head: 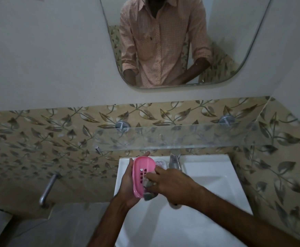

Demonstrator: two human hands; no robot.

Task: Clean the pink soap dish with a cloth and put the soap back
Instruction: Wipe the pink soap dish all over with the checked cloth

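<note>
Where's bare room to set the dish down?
Free: sink ledge right of the tap, and glass shelf above. Crowded: ledge left of tap, where soap lies behind both hands and pink dish.

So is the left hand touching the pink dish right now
Touching. The head view shows the left hand wrapped round the dish from behind, its fingers showing past the top rim.

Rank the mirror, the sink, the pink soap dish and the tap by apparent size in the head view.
1. mirror, though the frame crops its top
2. sink, also cropped
3. pink soap dish
4. tap
</note>
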